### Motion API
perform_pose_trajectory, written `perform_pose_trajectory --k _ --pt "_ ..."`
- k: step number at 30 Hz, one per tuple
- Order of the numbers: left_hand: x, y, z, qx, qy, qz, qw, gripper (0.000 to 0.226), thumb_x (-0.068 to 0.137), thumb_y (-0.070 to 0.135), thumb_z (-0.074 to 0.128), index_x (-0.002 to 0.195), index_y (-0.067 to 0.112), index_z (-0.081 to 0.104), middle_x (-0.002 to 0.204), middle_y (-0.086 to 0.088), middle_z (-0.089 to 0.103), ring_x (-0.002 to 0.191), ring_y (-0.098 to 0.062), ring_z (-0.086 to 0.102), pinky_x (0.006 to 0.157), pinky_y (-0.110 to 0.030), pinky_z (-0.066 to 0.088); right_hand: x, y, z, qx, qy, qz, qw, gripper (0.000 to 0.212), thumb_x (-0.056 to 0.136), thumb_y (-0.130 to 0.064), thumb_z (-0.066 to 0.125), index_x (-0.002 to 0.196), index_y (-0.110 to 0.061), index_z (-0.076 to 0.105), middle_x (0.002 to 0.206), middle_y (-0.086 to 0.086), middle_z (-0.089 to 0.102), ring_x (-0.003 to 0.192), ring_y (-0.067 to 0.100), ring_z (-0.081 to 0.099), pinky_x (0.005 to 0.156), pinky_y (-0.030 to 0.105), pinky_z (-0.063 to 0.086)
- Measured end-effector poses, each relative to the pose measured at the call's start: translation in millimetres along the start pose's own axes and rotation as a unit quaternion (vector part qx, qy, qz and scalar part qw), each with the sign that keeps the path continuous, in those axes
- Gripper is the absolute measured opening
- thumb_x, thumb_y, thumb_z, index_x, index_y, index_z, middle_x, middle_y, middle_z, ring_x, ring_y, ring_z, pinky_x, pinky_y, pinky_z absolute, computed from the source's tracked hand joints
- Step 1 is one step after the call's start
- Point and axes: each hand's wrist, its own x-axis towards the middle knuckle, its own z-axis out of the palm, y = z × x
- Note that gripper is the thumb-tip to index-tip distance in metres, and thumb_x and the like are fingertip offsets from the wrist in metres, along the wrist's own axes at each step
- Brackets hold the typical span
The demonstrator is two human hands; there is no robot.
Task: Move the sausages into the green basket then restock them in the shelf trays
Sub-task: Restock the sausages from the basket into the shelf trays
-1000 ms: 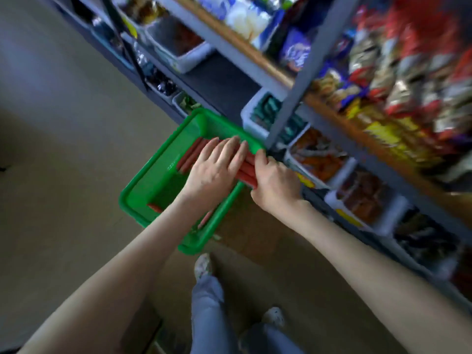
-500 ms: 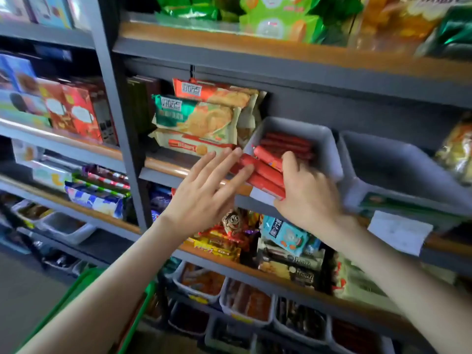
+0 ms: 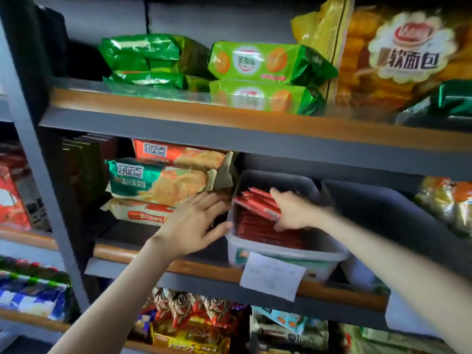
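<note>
— Both hands at the tray (image 3: 281, 255)?
— Yes. The right hand (image 3: 293, 212) is curled round a bundle of red sausages (image 3: 258, 203), held tilted just above the layer (image 3: 265, 231) lying inside the tray.
— And the left hand (image 3: 196, 222)?
— Fingers (image 3: 215, 200) straight, touching the tray's left wall.

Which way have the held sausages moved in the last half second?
Yes: the right hand moved the sausages deeper into the shelf tray, off its front rim.
</note>
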Motion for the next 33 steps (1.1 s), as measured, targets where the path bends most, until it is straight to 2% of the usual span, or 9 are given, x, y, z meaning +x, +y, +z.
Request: perform_pose_trajectory --k 4,7,10,12,19,24,27,29,33 --pt "9 -19 9 -0.062 -0.019 0.010 0.998 0.053 0.099 0.053 0.025 0.110 0.016 0.062 0.106 -0.002 0.062 0.094 -0.019 0.056 0.082 -0.034 0.045 13 8 5 -0.028 -0.010 0.008 1.000 0.080 0.071 -0.021 0.072 0.137 -0.010 0.029 0.115 0.012 0.060 0.103 0.030 0.058 0.072 0.029 0.044" --pt "19 -20 15 -0.100 -0.017 0.025 0.994 0.054 0.098 0.053 0.027 0.114 0.015 0.062 0.110 -0.001 0.062 0.099 -0.015 0.054 0.086 -0.026 0.039 11 8 2 -0.169 0.021 -0.019 0.985 0.067 0.078 -0.007 0.061 0.137 -0.011 0.030 0.122 0.011 0.053 0.110 0.031 0.055 0.082 0.035 0.042" --pt "26 -17 19 -0.119 -0.033 0.037 0.992 0.052 0.096 0.053 0.031 0.119 0.017 0.061 0.114 0.000 0.061 0.102 -0.015 0.055 0.088 -0.025 0.039 7 12 10 -0.322 0.167 -0.086 0.928 0.053 0.060 0.003 0.061 0.112 -0.008 0.058 0.089 0.009 0.061 0.076 0.029 0.062 0.068 0.035 0.047" --pt "27 -18 23 -0.131 -0.044 0.039 0.990 0.055 0.096 0.056 0.029 0.121 0.018 0.060 0.116 0.000 0.062 0.103 -0.017 0.057 0.088 -0.030 0.043 3 12 18 -0.371 0.241 -0.121 0.889 0.041 0.063 0.002 0.050 0.099 -0.010 0.064 0.072 0.005 0.058 0.059 0.025 0.056 0.058 0.032 0.044" --pt "23 -19 36 -0.185 -0.039 0.041 0.981 0.066 0.098 0.057 0.015 0.113 0.018 0.067 0.113 0.001 0.064 0.106 -0.017 0.058 0.088 -0.031 0.043 -1 1 24 -0.435 0.278 -0.140 0.845 0.026 0.076 -0.002 0.047 0.095 -0.014 0.061 0.066 0.001 0.052 0.057 0.021 0.050 0.055 0.033 0.037" --pt "16 -13 38 -0.228 -0.028 -0.001 0.973 0.072 0.095 0.062 0.012 0.114 0.019 0.066 0.119 0.001 0.061 0.115 -0.015 0.053 0.088 -0.038 0.049 -6 -5 16 -0.385 0.258 -0.109 0.879 0.040 0.069 0.000 0.037 0.095 -0.013 0.065 0.068 0.002 0.058 0.058 0.023 0.056 0.057 0.031 0.042" --pt "12 -11 38 -0.243 -0.025 -0.019 0.969 0.075 0.093 0.065 0.009 0.116 0.020 0.065 0.129 0.003 0.056 0.122 -0.013 0.049 0.092 -0.039 0.048 -8 -2 5 -0.243 0.156 -0.011 0.957 0.046 0.072 -0.004 0.061 0.117 -0.010 0.050 0.104 0.010 0.061 0.095 0.032 0.061 0.082 0.038 0.045" --pt "11 -11 40 -0.254 -0.022 -0.030 0.966 0.072 0.092 0.066 0.012 0.116 0.023 0.065 0.141 0.009 0.046 0.123 -0.012 0.049 0.089 -0.040 0.049 -11 2 1 -0.161 0.109 0.050 0.980 0.046 0.080 -0.012 0.062 0.120 -0.014 0.038 0.121 0.010 0.054 0.113 0.033 0.053 0.093 0.040 0.039" --pt "9 -7 38 -0.263 -0.001 -0.020 0.965 0.057 0.095 0.053 0.022 0.116 0.022 0.065 0.154 0.023 0.020 0.121 -0.008 0.049 0.082 -0.039 0.051 -20 7 0 -0.087 0.165 0.059 0.981 0.040 0.080 -0.018 0.062 0.112 -0.014 0.039 0.117 0.010 0.057 0.107 0.034 0.054 0.083 0.038 0.041"
